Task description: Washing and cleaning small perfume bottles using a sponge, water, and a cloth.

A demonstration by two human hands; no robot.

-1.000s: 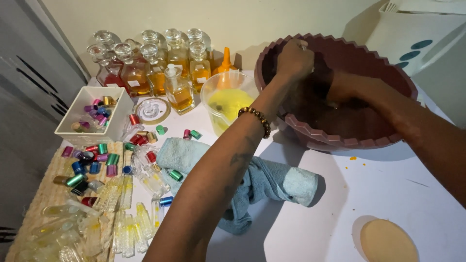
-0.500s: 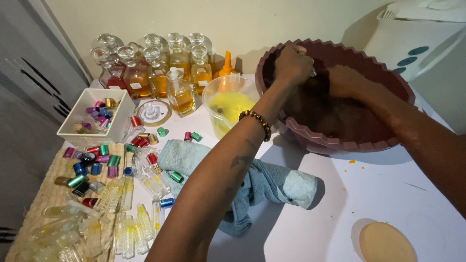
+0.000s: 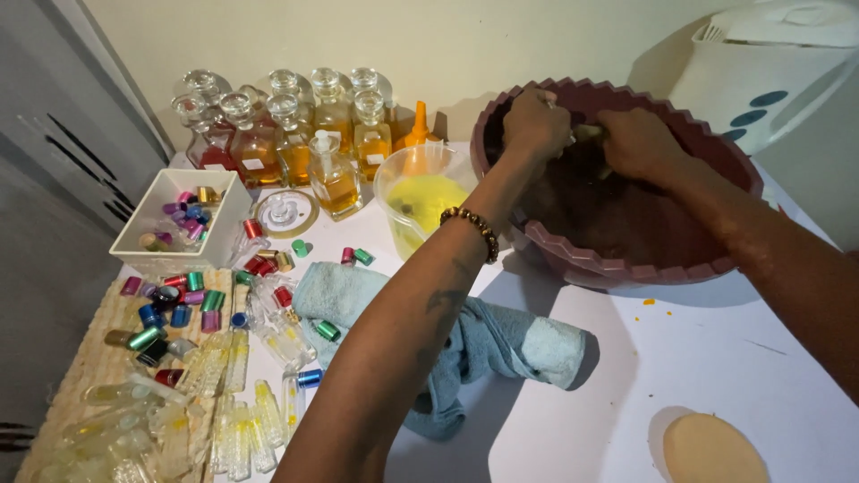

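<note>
Both grips curled shut, left hand (image 3: 535, 123) and right hand (image 3: 637, 141) on something small I can't make out | inside maroon basin (image 3: 626, 259) | I'd stay low over it, avoiding spills onto worktop (image 3: 626, 358).

At the back left of the table stands a cluster of glass stopper bottles (image 3: 295, 134) holding amber and reddish liquid, and several carry small pale rectangular labels (image 3: 253, 165) on their fronts. The square bottle (image 3: 335, 176) nearest the clear cup bears one such label low on its face. On the white appliance (image 3: 769, 67) at the top right sit dark blue oval markings (image 3: 769, 97).
</note>
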